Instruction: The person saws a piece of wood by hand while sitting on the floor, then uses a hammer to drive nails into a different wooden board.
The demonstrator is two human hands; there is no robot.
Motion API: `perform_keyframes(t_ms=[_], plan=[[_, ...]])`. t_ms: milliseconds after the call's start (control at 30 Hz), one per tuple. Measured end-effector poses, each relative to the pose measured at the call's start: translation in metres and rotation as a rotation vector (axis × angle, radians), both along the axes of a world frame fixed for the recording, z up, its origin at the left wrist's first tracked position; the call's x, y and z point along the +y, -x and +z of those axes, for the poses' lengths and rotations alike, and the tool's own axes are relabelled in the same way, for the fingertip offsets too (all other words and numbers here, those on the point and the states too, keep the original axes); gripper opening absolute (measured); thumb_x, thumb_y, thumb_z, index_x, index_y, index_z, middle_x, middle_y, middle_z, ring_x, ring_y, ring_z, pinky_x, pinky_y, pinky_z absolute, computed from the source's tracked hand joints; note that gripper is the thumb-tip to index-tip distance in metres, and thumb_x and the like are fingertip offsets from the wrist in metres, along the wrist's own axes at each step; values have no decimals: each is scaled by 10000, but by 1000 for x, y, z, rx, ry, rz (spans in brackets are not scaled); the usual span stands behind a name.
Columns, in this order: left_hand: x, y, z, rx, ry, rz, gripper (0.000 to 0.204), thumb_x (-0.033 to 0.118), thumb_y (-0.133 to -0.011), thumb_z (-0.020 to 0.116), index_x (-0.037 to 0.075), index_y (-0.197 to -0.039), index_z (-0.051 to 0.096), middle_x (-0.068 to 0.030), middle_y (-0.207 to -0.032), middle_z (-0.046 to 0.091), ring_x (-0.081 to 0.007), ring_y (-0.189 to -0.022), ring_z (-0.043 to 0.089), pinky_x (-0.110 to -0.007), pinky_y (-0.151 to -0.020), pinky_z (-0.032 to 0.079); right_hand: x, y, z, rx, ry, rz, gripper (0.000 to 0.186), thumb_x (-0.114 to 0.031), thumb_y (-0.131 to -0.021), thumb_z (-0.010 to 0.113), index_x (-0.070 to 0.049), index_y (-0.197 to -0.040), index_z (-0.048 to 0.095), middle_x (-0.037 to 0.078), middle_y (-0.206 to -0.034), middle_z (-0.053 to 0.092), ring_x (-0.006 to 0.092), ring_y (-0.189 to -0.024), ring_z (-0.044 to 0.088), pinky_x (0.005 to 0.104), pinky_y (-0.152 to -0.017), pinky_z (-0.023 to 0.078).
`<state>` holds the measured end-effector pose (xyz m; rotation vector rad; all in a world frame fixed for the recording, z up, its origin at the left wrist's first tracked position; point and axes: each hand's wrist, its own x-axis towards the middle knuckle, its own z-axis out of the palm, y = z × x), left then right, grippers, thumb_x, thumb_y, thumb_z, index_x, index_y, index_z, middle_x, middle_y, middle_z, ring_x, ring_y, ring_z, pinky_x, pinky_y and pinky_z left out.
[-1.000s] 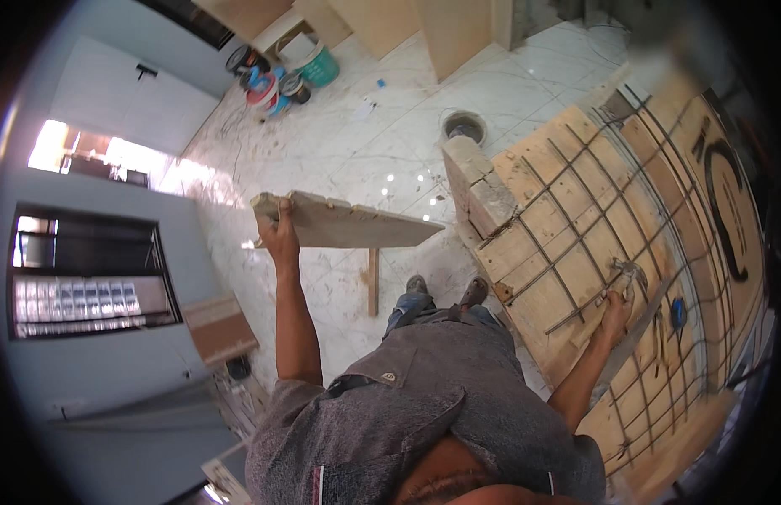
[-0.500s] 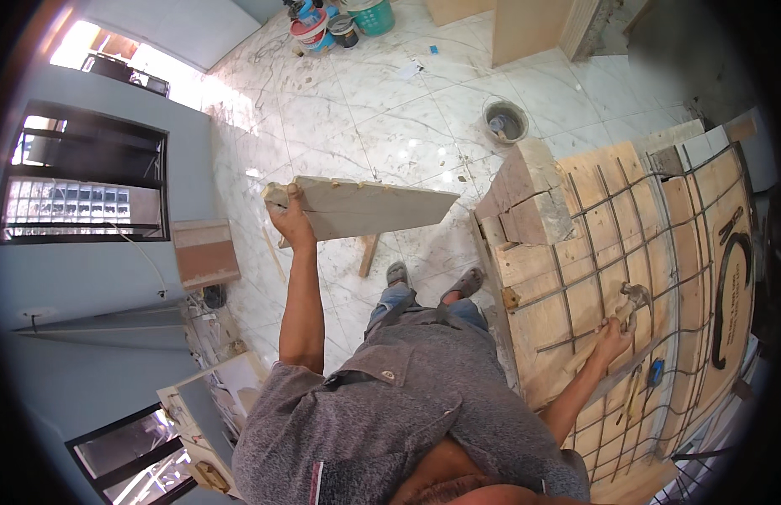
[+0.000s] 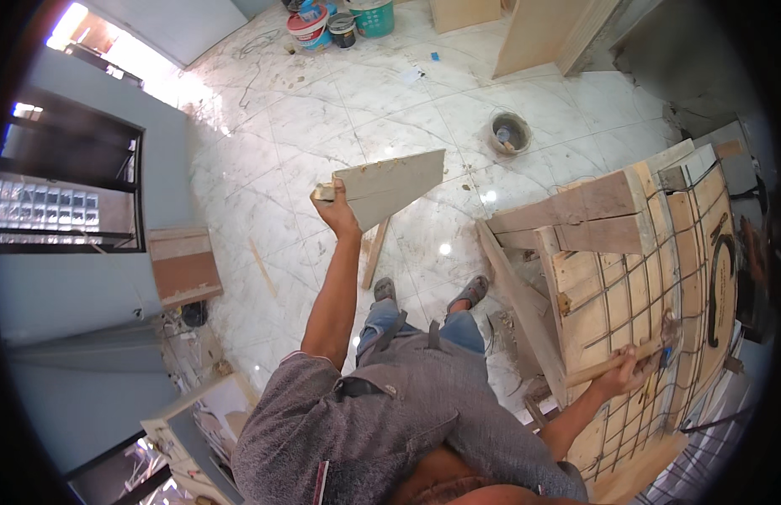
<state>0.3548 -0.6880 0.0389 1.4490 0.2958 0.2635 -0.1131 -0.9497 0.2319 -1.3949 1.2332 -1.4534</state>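
Note:
My left hand (image 3: 338, 215) is closed round the end of a grey, worn wooden board (image 3: 395, 189), held out above the tiled floor in front of me. The board narrows from the far end down to my grip. Off to the right, my right hand (image 3: 624, 374) grips a hammer by its wooden handle (image 3: 594, 369). Its metal head (image 3: 669, 328) points away to the right, over a grid of steel bars (image 3: 630, 278) laid on plywood. A small blue thing beside the hammer head is partly hidden.
A thick, cracked timber form (image 3: 567, 210) rises at the plywood's far left side. A leaning plank (image 3: 521, 295) stands by my right foot. Farther off are a round bucket (image 3: 510, 133), several paint pails (image 3: 310, 32) and wooden panels (image 3: 546, 38). A wood strip (image 3: 375, 252) lies near my feet.
My left hand has brought the board rightward and turned it, its far end tipping up. My right hand and hammer have shifted lower in the picture. My view has shifted too.

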Motion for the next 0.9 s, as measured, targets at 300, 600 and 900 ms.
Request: perform_keyframes(t_ms=[300,600,900], plan=[[69,8,-38,43,-193,-275,297,194,-860,745,21,-999,549,-73,-889,627,-150,-821,569,-299,-766,474,138,-22,-31,292,59,319,661,37,-763,622,30,-1377,378,150,-1109,565,197,-844,572,285,-574,497],[145,56,-21,216,-642,-496,302,227,-808,764,-27,-913,639,-154,-810,696,-174,-727,639,-324,-679,497,197,-159,-179,195,-654,719,261,-33,-812,628,-13,-1051,524,28,-728,525,107,-532,515,252,-459,424],[225,126,-127,607,-681,-1010,597,136,-809,642,-10,-1342,416,-207,-1057,636,-227,-867,655,-330,-652,530,220,-185,-343,454,-827,789,334,-63,-802,637,-12,-1109,517,57,-735,563,138,-554,553,297,-483,472]])
